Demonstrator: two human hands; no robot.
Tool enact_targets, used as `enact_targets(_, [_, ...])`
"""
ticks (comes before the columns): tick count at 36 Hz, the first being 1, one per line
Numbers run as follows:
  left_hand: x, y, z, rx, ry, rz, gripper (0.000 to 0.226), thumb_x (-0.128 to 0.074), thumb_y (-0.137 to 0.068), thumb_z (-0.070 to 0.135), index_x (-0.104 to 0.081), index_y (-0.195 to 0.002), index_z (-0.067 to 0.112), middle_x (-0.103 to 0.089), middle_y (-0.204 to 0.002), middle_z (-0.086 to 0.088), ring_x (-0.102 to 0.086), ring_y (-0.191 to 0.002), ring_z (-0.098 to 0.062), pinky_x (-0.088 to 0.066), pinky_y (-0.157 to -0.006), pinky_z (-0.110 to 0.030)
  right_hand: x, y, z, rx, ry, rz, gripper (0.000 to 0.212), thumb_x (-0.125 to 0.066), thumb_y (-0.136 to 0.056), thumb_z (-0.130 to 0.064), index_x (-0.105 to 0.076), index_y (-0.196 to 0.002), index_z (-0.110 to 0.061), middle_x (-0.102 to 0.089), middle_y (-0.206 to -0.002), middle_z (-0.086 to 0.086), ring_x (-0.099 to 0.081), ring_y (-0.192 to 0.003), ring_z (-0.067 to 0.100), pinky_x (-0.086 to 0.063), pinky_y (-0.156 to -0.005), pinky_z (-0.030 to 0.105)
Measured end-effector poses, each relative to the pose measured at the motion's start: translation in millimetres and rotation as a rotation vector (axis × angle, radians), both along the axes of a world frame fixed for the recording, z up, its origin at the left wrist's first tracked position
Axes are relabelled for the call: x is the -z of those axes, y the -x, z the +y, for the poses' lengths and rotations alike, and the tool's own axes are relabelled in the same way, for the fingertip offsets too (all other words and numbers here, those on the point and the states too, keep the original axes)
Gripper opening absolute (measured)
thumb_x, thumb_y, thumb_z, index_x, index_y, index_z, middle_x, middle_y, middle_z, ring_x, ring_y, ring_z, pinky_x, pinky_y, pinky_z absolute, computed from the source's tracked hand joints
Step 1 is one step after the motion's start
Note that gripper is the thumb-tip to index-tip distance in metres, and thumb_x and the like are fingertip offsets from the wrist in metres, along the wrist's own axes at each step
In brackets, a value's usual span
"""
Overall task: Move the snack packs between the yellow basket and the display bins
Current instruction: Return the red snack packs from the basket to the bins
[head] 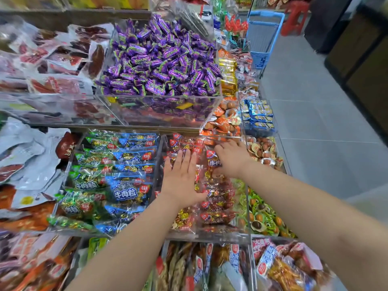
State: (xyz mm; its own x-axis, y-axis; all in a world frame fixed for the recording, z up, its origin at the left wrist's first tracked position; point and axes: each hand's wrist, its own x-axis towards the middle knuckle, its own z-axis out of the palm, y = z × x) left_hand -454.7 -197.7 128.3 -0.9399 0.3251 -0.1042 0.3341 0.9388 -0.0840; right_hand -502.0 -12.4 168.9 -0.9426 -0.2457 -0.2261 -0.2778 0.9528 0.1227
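Fingers (184, 158) of left hand (180, 177): straight, slightly spread, flat on red snack packs (218, 198) beneath, inside clear bin (210, 238). Right hand (231, 158) alongside: grip not discernible. Yellow basket unseen. Risk: slick packs slipping from a loose scoop into neighbouring bins.

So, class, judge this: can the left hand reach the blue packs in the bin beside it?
Probably yes. The left hand lies flat on the red packs, next to the blue packs, which lie uncovered; only a clear divider stands between.
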Motion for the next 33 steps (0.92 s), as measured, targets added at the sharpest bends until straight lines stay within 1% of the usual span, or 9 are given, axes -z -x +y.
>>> enact_targets(4, [0.2, -2.2, -0.9, 0.011, 0.008, 0.015, 0.117, -0.017, -0.066, 0.087, 0.023, -0.148, 0.014, 0.018, -0.160, -0.007, 0.020, -0.146, -0.028, 0.017, -0.111, -0.055, 1.8, 7.2, -5.1, 0.156, 0.025, 0.153, 0.060, -0.060, -0.084, -0.048, -0.034, -0.126, -0.015, -0.045, -0.129, 0.009, -0.039, -0.121, 0.031, -0.026, -0.104, 0.046])
enact_targets(6, [-0.4, -3.2, -1.2, 0.014, 0.006, 0.019, 0.116, -0.018, -0.067, 0.087, 0.021, -0.148, 0.014, 0.018, -0.160, -0.007, 0.020, -0.146, -0.028, 0.017, -0.111, -0.054, 4.7, 6.6, -11.6, 0.199, 0.018, 0.152, 0.058, -0.056, -0.087, -0.037, -0.026, -0.133, -0.017, -0.039, -0.131, 0.011, -0.034, -0.123, 0.033, -0.019, -0.109, 0.049])
enact_targets(10, [-0.6, -3.1, -1.8, 0.011, -0.019, 0.019, 0.117, -0.021, -0.067, 0.087, 0.019, -0.149, 0.014, 0.017, -0.160, -0.007, 0.019, -0.146, -0.027, 0.014, -0.113, -0.054, 15.4, -3.3, -20.7, 0.191, -0.001, 0.180, 0.061, -0.034, -0.094, -0.017, -0.005, -0.147, -0.022, -0.002, -0.154, 0.017, 0.008, -0.142, 0.038, 0.019, -0.109, 0.054])
enact_targets(12, [-0.2, -3.0, -1.6, 0.005, -0.029, 0.018, 0.118, -0.021, -0.067, 0.086, 0.022, -0.148, 0.013, 0.018, -0.160, -0.007, 0.020, -0.146, -0.026, 0.015, -0.113, -0.054, 23.1, -10.9, -18.8, 0.140, 0.061, 0.242, 0.057, -0.030, -0.095, -0.010, -0.009, -0.147, -0.020, 0.009, -0.156, 0.018, 0.018, -0.142, 0.036, 0.019, -0.112, 0.053])
enact_targets(15, [1.3, -3.6, -1.5, -0.003, -0.037, 0.025, 0.118, -0.021, -0.069, 0.086, 0.028, -0.144, 0.010, 0.021, -0.159, -0.008, 0.023, -0.145, -0.026, 0.014, -0.113, -0.054, 34.3, -19.7, -16.8, 0.102, 0.134, 0.265, 0.062, -0.031, -0.097, -0.010, 0.000, -0.151, -0.015, 0.018, -0.156, 0.017, 0.028, -0.140, 0.030, 0.020, -0.113, 0.045])
enact_targets(19, [2.4, -4.5, -1.8, -0.009, -0.050, 0.017, 0.118, -0.023, -0.069, 0.085, 0.026, -0.145, 0.009, 0.022, -0.158, -0.010, 0.024, -0.144, -0.027, 0.018, -0.112, -0.053, 46.3, -17.7, -19.9, 0.081, 0.050, 0.243, 0.076, -0.028, -0.097, -0.020, 0.035, -0.139, -0.011, 0.034, -0.150, 0.015, 0.046, -0.126, 0.029, 0.027, -0.106, 0.045])
enact_targets(22, [3.0, -4.4, -1.4, -0.010, -0.033, 0.011, 0.118, -0.021, -0.069, 0.085, 0.027, -0.145, 0.009, 0.022, -0.158, -0.011, 0.024, -0.144, -0.029, 0.019, -0.111, -0.053, 46.0, -5.5, -18.8, 0.177, 0.030, 0.225, 0.074, -0.020, -0.092, -0.011, 0.043, -0.131, -0.011, 0.041, -0.144, 0.015, 0.048, -0.122, 0.032, 0.027, -0.104, 0.053])
enact_targets(25, [3.1, -4.3, -2.2, -0.014, -0.025, 0.009, 0.117, -0.018, -0.070, 0.086, 0.023, -0.147, 0.009, 0.019, -0.159, -0.013, 0.021, -0.145, -0.030, 0.016, -0.112, -0.053, 40.3, 7.6, -23.5, 0.284, -0.002, 0.179, 0.078, -0.023, -0.092, -0.012, 0.049, -0.121, -0.013, 0.037, -0.147, 0.019, 0.045, -0.125, 0.038, 0.028, -0.098, 0.059])
enact_targets(33, [4.9, -2.3, -2.6, -0.021, -0.025, -0.011, 0.116, -0.018, -0.070, 0.085, 0.020, -0.149, 0.009, 0.016, -0.160, -0.012, 0.017, -0.146, -0.030, 0.012, -0.114, -0.053, 38.6, 12.2, -35.1, 0.363, -0.019, 0.084, 0.075, -0.025, -0.091, -0.010, 0.028, -0.144, -0.021, 0.029, -0.152, 0.017, 0.031, -0.136, 0.040, 0.030, -0.092, 0.061])
